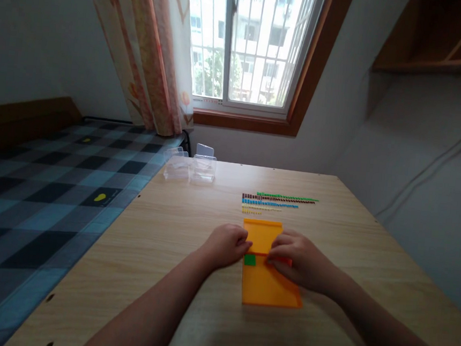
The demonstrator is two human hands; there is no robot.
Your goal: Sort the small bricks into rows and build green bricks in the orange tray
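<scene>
Two orange plastic panels (271,288) lie end to end on the table in front of me, meeting along a crosswise seam. Just below that seam, at the left side, is a small green square piece (250,260). My left hand (229,243) is closed at the panels' left edge, its thumb and fingers pinching there by the seam. Over the right part of the seam, my right hand (299,258) has its fingers curled together. What its fingertips hold, if anything, is hidden.
Beyond the panels, rows of small green, brown, blue and yellow pieces (270,204) line the wooden table (161,231). Clear plastic containers (204,169) stand at the far left corner. A checked bed (64,180) adjoins the table's left side. Ahead are a window and a curtain (160,54).
</scene>
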